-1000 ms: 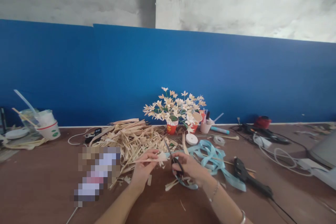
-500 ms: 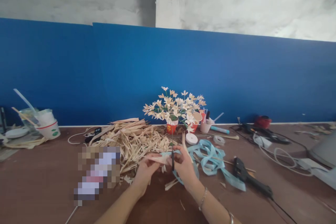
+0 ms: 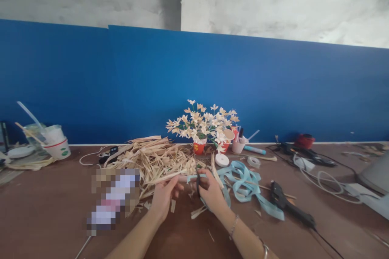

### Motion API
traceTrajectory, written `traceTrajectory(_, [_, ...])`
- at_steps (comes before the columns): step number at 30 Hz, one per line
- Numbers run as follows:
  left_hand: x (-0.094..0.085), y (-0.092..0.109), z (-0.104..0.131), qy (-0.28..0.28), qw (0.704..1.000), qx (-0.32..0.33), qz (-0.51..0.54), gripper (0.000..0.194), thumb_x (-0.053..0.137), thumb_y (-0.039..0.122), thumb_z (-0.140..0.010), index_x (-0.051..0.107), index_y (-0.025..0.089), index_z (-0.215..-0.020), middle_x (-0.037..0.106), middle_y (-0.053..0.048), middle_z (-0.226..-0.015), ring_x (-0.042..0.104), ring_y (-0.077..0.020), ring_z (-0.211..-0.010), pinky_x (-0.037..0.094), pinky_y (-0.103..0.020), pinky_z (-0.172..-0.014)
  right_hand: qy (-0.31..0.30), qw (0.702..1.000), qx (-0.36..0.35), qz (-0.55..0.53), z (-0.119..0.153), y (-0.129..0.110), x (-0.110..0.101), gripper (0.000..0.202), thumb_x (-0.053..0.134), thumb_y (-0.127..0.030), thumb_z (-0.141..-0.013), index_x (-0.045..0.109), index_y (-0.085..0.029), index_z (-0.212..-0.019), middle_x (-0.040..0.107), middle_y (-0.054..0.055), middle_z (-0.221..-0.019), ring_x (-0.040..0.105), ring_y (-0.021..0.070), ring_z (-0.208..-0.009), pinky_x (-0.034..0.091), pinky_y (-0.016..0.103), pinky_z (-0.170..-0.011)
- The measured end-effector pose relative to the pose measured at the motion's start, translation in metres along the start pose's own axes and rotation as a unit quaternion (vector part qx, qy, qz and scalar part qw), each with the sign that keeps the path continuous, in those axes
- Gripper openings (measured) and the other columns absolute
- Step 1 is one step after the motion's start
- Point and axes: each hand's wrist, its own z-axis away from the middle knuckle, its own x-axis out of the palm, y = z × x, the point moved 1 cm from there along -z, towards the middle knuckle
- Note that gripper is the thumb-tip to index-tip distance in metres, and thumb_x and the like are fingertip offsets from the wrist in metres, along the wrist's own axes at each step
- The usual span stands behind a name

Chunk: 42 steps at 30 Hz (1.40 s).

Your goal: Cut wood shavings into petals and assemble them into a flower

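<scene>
My left hand [image 3: 162, 199] is closed, thumb against fingers, at the near edge of a heap of dried corn husks [image 3: 165, 158]. A pale husk strip [image 3: 182, 178] shows just past its fingertips, apparently pinched there; its full shape is hidden. In my right hand [image 3: 213, 194] are dark-handled scissors [image 3: 198, 182], blades pointing away from me. Light blue ribbon [image 3: 240, 178] runs behind and beside that hand. Small husk scraps [image 3: 198, 212] lie on the table below. Beyond the hands, pale husk flowers [image 3: 202, 121] stand in a red cup [image 3: 199, 147].
A black glue gun [image 3: 291, 206] with its cable lies at right. Near it are a tape roll [image 3: 253, 162], a white disc-shaped roll [image 3: 221, 160] and a cup of pens [image 3: 238, 146]. A blurred-out phone-like object [image 3: 114, 200] is at left, and a white paper cup [image 3: 57, 148] farther left.
My left hand has moved left and slightly toward me, away from the scissors. The husk piece shows less of its face. My right hand and the scissors have shifted slightly left.
</scene>
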Motion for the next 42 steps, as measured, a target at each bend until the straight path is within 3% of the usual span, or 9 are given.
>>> traceTrajectory(5, [-0.009,0.002,-0.008,0.033,0.998,0.016,0.048,0.027,0.072,0.034,-0.061,0.064,0.011,-0.072,0.065,-0.002,-0.057,0.057,-0.0103,-0.05,0.038,-0.016,-0.04,0.097,0.978,-0.088,0.162,0.001,-0.011,-0.019,0.035,0.054,-0.017,-0.068,0.052,-0.024,-0.103,0.06,0.004,-0.094,0.056,0.0185,-0.079,0.044,0.03,-0.071])
traceTrajectory(12, [-0.009,0.0,-0.009,-0.003,1.0,0.018,0.009,0.028,0.071,0.038,-0.063,0.061,0.011,-0.066,0.054,0.003,-0.044,0.042,-0.0052,-0.037,0.025,-0.015,-0.034,-0.025,0.991,0.011,-0.131,0.0,-0.019,-0.025,0.035,0.062,-0.041,-0.073,0.043,-0.023,-0.097,0.057,-0.001,-0.071,0.053,0.0118,-0.059,0.036,0.019,-0.047])
traceTrajectory(16, [0.0,0.004,0.006,-0.106,0.994,-0.029,-0.023,0.025,0.072,0.034,-0.063,0.069,0.011,-0.072,0.061,0.0,-0.053,0.045,-0.0054,-0.043,0.032,-0.016,-0.041,-0.071,0.973,0.026,-0.216,0.003,-0.025,-0.026,0.036,0.06,-0.046,-0.074,0.044,-0.023,-0.095,0.059,0.0,-0.075,0.055,0.0119,-0.06,0.035,0.018,-0.045])
traceTrajectory(20, [0.011,0.008,0.027,-0.274,0.957,-0.092,0.024,0.061,0.078,0.025,-0.056,0.059,0.022,-0.114,0.069,-0.005,-0.09,0.062,-0.0187,-0.083,0.046,-0.029,-0.076,-0.135,0.961,0.053,-0.237,0.008,-0.028,-0.021,0.042,0.062,-0.05,-0.07,0.043,-0.024,-0.097,0.059,0.001,-0.074,0.057,0.0137,-0.059,0.037,0.02,-0.044])
traceTrajectory(24, [0.015,0.008,0.033,-0.325,0.939,-0.113,-0.015,0.057,0.08,0.023,-0.053,0.064,0.025,-0.107,0.065,-0.006,-0.108,0.058,-0.0249,-0.102,0.044,-0.035,-0.085,-0.165,0.958,0.09,-0.215,0.011,-0.031,-0.016,0.05,0.066,-0.053,-0.063,0.042,-0.025,-0.096,0.061,0.002,-0.075,0.058,0.0152,-0.057,0.041,0.022,-0.046])
traceTrajectory(30, [0.001,0.008,0.008,-0.179,0.982,-0.04,-0.049,0.042,0.075,0.031,-0.059,0.068,0.015,-0.097,0.067,-0.011,-0.106,0.059,-0.0247,-0.101,0.047,-0.032,-0.085,0.099,0.982,-0.096,-0.132,0.003,-0.031,-0.034,0.037,0.062,-0.038,-0.073,0.041,-0.026,-0.101,0.061,0.006,-0.095,0.059,0.0207,-0.09,0.048,0.032,-0.073])
traceTrajectory(35, [-0.005,0.008,-0.002,-0.1,0.995,-0.02,0.021,0.039,0.075,0.03,-0.059,0.069,0.012,-0.093,0.07,-0.011,-0.096,0.061,-0.0217,-0.095,0.048,-0.028,-0.081,0.339,0.891,-0.296,0.064,0.007,-0.027,-0.056,0.041,0.062,-0.025,-0.071,0.04,-0.021,-0.105,0.052,0.012,-0.109,0.051,0.0242,-0.104,0.04,0.041,-0.087])
traceTrajectory(38, [-0.006,0.009,-0.002,-0.066,0.997,-0.018,0.024,0.04,0.074,0.032,-0.059,0.068,0.011,-0.092,0.07,-0.008,-0.079,0.063,-0.0168,-0.07,0.049,-0.023,-0.056,0.336,0.885,-0.309,0.09,0.008,-0.026,-0.058,0.042,0.063,-0.024,-0.07,0.041,-0.02,-0.105,0.053,0.011,-0.106,0.052,0.0235,-0.1,0.04,0.039,-0.082])
traceTrajectory(42, [-0.009,0.011,-0.004,-0.015,0.999,-0.003,0.036,0.043,0.074,0.032,-0.057,0.066,0.012,-0.095,0.063,0.001,-0.06,0.049,-0.0071,-0.044,0.031,-0.016,-0.036,0.134,0.978,-0.159,0.018,0.004,-0.024,-0.043,0.032,0.063,-0.03,-0.073,0.046,-0.021,-0.099,0.057,0.004,-0.081,0.055,0.0159,-0.071,0.043,0.028,-0.063])
